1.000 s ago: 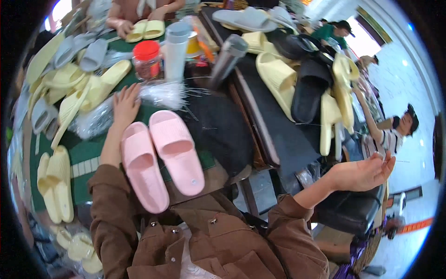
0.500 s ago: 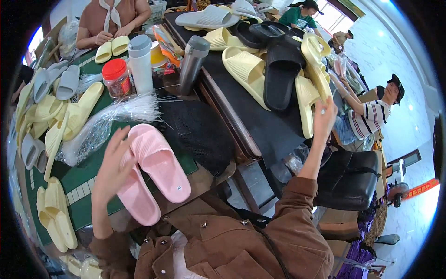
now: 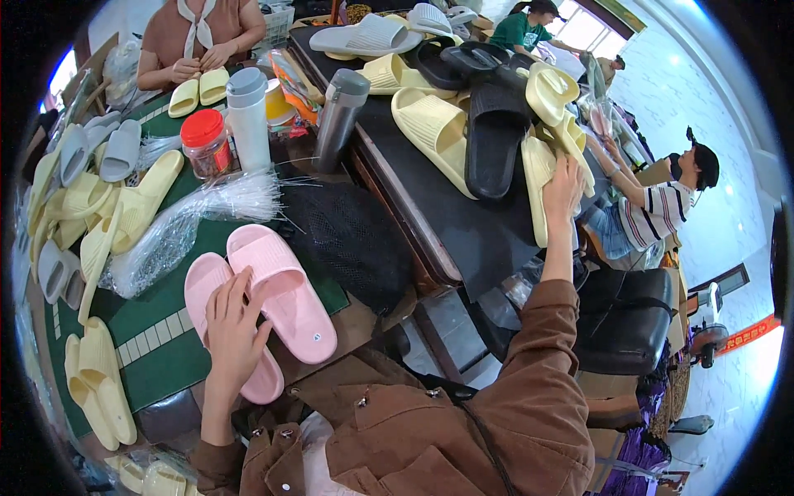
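Head view: a pair of pink slippers (image 3: 273,298) is seen laid side by side on the green mat (image 3: 165,339), with the left hand (image 3: 234,335) resting flat on them, fingers spread. The right hand (image 3: 562,188) is stretched out to a yellow slipper (image 3: 536,178) on the dark bench (image 3: 463,231), fingers pressed together on it, not yet lifted. Pairing appears only partly done, many loose slippers remaining around.

A green-topped desk (image 3: 157,347) is seen at the left, and a long dark conveyor belt (image 3: 463,223) is set beside it, running away toward the far end of the room. A black padded chair (image 3: 633,318) is placed at the right on a pale glossy floor (image 3: 728,207). Daylight is let in through a bright window (image 3: 591,29) at the upper right.
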`<state>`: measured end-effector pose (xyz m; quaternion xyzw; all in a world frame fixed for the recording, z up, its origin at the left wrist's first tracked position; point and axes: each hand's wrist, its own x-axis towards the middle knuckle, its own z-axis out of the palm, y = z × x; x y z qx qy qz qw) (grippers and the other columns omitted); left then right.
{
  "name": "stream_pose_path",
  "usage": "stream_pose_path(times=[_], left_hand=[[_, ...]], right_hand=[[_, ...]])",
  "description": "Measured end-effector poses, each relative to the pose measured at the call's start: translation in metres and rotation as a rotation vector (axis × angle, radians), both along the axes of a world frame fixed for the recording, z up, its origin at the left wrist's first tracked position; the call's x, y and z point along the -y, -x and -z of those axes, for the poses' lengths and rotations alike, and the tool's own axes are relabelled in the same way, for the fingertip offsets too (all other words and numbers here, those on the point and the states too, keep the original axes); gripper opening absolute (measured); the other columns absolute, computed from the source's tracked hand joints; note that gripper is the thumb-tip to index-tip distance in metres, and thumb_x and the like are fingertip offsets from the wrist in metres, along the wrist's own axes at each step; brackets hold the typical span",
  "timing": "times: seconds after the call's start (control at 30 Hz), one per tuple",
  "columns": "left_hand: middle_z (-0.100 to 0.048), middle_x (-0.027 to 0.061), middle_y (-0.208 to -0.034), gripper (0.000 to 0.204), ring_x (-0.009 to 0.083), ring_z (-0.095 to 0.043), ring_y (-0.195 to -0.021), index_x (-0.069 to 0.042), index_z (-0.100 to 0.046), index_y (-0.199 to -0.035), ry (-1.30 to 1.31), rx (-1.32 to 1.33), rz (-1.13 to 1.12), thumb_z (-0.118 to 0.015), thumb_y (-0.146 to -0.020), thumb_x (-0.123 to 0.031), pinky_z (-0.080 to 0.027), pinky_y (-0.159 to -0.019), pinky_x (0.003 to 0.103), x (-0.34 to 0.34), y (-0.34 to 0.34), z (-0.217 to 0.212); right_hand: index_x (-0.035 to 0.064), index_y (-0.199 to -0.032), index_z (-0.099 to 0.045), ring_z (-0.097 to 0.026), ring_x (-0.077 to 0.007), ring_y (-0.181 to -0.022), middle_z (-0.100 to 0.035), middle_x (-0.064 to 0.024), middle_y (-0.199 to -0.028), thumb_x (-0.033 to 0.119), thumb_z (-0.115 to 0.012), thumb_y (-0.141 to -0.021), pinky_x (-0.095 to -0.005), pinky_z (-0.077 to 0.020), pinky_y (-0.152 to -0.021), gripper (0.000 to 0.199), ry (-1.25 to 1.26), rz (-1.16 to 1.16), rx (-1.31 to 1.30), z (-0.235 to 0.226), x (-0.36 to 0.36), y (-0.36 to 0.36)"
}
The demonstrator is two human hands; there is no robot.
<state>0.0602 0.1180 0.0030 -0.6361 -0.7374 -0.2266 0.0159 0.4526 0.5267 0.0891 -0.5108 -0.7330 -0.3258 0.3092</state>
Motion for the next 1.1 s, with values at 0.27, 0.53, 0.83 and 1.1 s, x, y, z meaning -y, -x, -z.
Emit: stream_pose_path(times=[0.27,0.53,0.83,1.1], left_hand=[[-0.043,0.0138,-0.138,0.053,0.0345,-0.041,-0.123,-0.008,-0.056,-0.12,-0.076,-0.032,-0.017,-0.068,-0.069,-0.01,-0.029,-0.103,0.046,0.0,-0.001,0.009],[-0.043,0.0135,-0.138,0.048,0.034,-0.042,-0.121,-0.008,-0.058,-0.118,-0.093,-0.049,-0.044,-0.067,-0.07,-0.01,-0.029,-0.103,0.045,-0.002,-0.002,0.013],[-0.044,0.0127,-0.138,0.046,0.0329,-0.042,-0.12,-0.008,-0.06,-0.115,-0.15,-0.051,-0.028,-0.067,-0.07,-0.009,-0.029,-0.103,0.045,-0.003,-0.003,0.015],[-0.044,0.0125,-0.138,0.044,0.033,-0.042,-0.12,-0.007,-0.061,-0.114,-0.133,-0.054,-0.036,-0.066,-0.07,-0.01,-0.029,-0.103,0.045,-0.001,-0.003,0.016]], right_hand=[[0.0039,-0.111,-0.065,-0.056,-0.0324,-0.102,-0.065,-0.0127,-0.109,0.004,-0.052,-0.079,-0.0371,-0.0414,-0.091,0.034,0.061,-0.429,-0.265,-0.018,-0.042,-0.032],[0.0054,-0.109,-0.066,-0.055,-0.03,-0.103,-0.064,-0.0115,-0.106,-0.001,-0.054,-0.076,-0.0362,-0.0403,-0.093,0.036,0.026,-0.539,-0.077,-0.068,0.038,0.025],[0.0047,-0.128,-0.051,-0.048,-0.035,-0.116,-0.055,-0.0161,-0.121,-0.005,-0.054,-0.072,-0.0397,-0.0356,-0.102,0.056,0.325,-0.447,0.122,-0.049,0.068,-0.001],[0.0025,-0.126,-0.053,-0.055,-0.0181,-0.109,-0.059,-0.0108,-0.119,0.001,-0.061,-0.081,-0.0304,-0.0426,-0.094,0.046,0.828,-0.58,-0.383,-0.059,0.036,-0.05]])
